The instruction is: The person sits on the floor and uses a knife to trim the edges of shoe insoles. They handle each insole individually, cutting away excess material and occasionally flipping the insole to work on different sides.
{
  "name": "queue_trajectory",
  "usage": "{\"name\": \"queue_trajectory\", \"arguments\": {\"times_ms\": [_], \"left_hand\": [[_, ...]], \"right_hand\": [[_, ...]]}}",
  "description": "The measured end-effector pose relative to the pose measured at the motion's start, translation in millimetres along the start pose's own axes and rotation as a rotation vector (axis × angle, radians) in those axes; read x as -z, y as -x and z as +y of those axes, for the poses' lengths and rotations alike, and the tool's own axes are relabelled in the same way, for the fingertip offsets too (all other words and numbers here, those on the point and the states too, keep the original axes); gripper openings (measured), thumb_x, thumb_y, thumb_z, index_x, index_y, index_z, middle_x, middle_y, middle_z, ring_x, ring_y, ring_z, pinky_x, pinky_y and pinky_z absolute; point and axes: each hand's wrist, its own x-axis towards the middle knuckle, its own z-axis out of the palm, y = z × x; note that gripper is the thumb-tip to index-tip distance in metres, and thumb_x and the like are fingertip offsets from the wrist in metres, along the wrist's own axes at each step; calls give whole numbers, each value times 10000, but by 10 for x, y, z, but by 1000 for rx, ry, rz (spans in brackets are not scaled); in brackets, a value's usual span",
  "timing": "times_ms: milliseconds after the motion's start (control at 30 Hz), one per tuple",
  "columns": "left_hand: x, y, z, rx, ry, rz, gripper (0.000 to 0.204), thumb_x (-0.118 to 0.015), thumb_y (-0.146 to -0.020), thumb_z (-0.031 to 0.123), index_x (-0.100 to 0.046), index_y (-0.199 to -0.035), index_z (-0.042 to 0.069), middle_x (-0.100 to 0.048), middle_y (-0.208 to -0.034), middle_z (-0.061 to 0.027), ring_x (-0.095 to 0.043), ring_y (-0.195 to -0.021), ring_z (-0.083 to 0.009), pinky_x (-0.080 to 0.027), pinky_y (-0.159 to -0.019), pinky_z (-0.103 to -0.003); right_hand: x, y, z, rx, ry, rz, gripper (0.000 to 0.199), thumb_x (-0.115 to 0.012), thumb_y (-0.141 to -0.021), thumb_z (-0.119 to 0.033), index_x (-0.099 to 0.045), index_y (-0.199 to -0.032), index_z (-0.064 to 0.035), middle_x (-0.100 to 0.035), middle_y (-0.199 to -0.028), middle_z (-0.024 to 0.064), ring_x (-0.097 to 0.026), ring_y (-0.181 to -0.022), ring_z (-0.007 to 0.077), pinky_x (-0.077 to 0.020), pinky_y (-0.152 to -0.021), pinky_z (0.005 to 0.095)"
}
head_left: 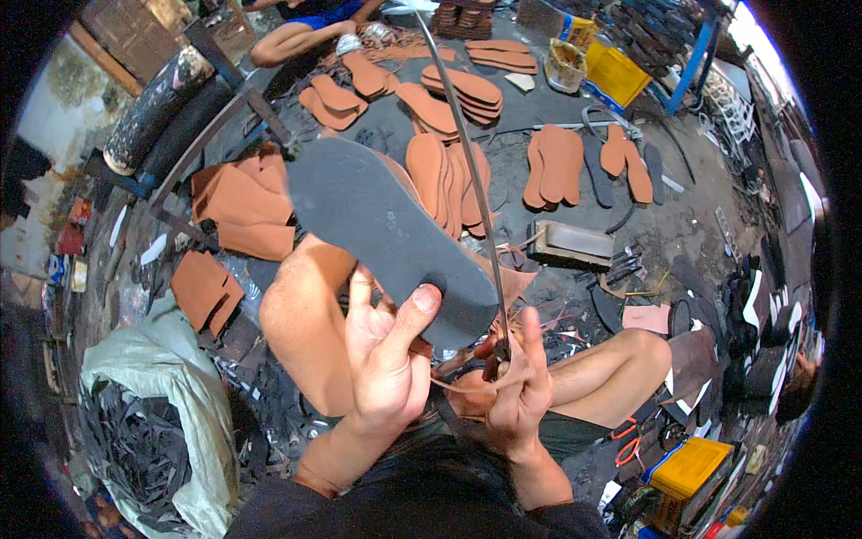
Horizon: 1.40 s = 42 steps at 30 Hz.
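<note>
My left hand [391, 359] grips a dark grey shoe sole [377, 211], thumb on its upper face and fingers underneath. A brown edge shows along the sole's far side. My right hand [521, 395] is closed around the base of a long, thin knife [474, 171], its index finger raised. The blade points up and away, passing close to the sole's right end; whether they touch I cannot tell. A thin brown strip [462, 389] hangs between my hands. Beyond the sole, stacked brown soles [426, 171] lie on the floor.
Brown sheet offcuts [242, 207] lie to the left, above a pale sack [135, 350] of dark scraps. A sharpening stone [575, 242] sits right of centre. Orange-handled scissors [628, 445] lie beside a yellow container [691, 467]. Another person's leg [301, 40] shows at the far side.
</note>
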Motion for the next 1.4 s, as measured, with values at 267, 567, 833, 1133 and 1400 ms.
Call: {"name": "queue_trajectory", "arguments": {"times_ms": [267, 567, 833, 1133, 1400], "left_hand": [[291, 52, 41, 131, -41, 110, 424, -541, -965, 99, -419, -1365, 27, -611, -1198, -83, -621, -1085, -205, -509, -955, -375], [707, 373, 22, 189, -135, 93, 673, -638, -858, -14, -294, -1437, 5, -585, -1229, -140, -627, -1085, -248, -534, -939, -389], [810, 406, 34, 240, -115, 15, 748, -604, -841, -125, -200, -1459, -5, -566, -1251, -192, -597, -1144, -269, -500, -990, -396], [973, 534, -3, 278, -203, -59, 823, -660, -809, -138, -193, -1474, -7, -532, -1309, -180, -565, -1181, -231, -457, -1013, -369], [1102, 575, 213, 163, -456, 98, 554, -690, -833, -15, -420, -1317, -7, -605, -1165, -114, -605, -1050, -207, -500, -911, -339]], "right_hand": [[669, 857, 407, 77, 552, -165, 449, -582, -840, 2, -592, -1273, -118, -630, -858, 117, -612, -688, 301, -499, -610, 380], [707, 313, 22, -127, 493, -548, 597, -631, -714, 39, -618, -1274, -168, -608, -810, 107, -624, -675, 312, -506, -603, 408], [-85, 27, 387, 7, 367, -414, 565, -621, -823, -16, -561, -1353, -202, -636, -916, 120, -659, -795, 308, -532, -666, 403], [-558, -515, 422, 42, 342, -363, 402, -558, -953, -157, -555, -1350, -216, -624, -847, 108, -648, -709, 313, -509, -583, 405], [-536, -582, 209, 110, 88, -586, 400, -518, -955, -96, -535, -1354, -93, -645, -1188, 155, -658, -989, 323, -527, -829, 370]]}}
